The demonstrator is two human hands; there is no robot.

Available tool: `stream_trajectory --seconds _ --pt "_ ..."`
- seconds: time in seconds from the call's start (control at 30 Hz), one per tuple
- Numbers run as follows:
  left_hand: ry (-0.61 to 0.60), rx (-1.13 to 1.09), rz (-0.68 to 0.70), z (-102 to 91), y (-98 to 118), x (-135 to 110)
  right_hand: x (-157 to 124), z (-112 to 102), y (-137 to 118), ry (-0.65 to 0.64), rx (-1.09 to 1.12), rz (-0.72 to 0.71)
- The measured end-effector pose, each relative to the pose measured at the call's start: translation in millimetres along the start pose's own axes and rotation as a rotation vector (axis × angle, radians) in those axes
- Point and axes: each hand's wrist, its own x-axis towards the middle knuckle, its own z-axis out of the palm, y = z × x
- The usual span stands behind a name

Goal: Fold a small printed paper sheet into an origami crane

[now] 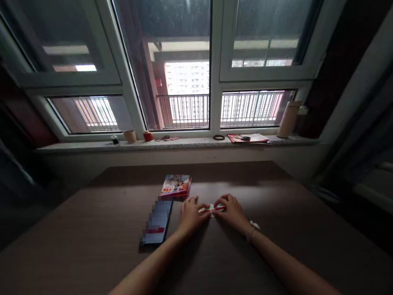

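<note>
Between my two hands is a small red and white folded piece, seemingly paper (211,210), just at the tabletop. My left hand (193,214) pinches its left end with thumb and fingers. The right end is gripped by my right hand (232,212), which has a thin band with a white piece at the wrist. Fingers cover both ends, so the full shape is hidden. Left of my left hand lies a phone (159,223) with a lit screen, partly blurred out. Just beyond it rests a stack of colourful printed sheets (176,185).
The brown table (92,217) ends before a window sill (190,143). Along the sill stand a dark small bottle (114,139), a tan cup (130,136), a red spool-like item (147,136), a tape ring (219,137), scissors (245,138) on red-edged papers and a tall flask (288,119).
</note>
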Motion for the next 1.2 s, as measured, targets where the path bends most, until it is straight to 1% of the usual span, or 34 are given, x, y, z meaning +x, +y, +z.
stream_trajectory --seconds 0.33,0.47,0.6,0.77,0.93,1.0,1.2 --pt "-0.012 0.004 -0.09 5.4 9.4 3.8 3.8 0.7 -6.0 -0.037 0.04 0.112" --pt "-0.047 -0.019 -0.107 3.4 8.4 5.5 5.3 1.3 -4.8 -0.048 0.048 0.112" --pt "-0.091 -0.033 -0.091 -0.7 3.4 7.6 7.2 0.1 -1.0 -0.063 0.041 0.108" --pt "-0.141 -0.042 -0.064 -1.3 -4.9 9.7 9.5 -3.7 2.0 -0.112 0.046 0.117" --pt "-0.221 -0.044 -0.081 -1.4 -11.9 13.2 12.7 -6.5 5.3 -0.154 0.057 0.107" --pt "-0.243 -0.041 -0.074 -3.1 -12.8 13.9 14.0 -6.9 7.4 -0.174 0.057 0.106" --pt "-0.259 -0.04 -0.076 -7.2 -9.6 12.7 15.3 -6.5 12.6 -0.195 0.067 0.096"
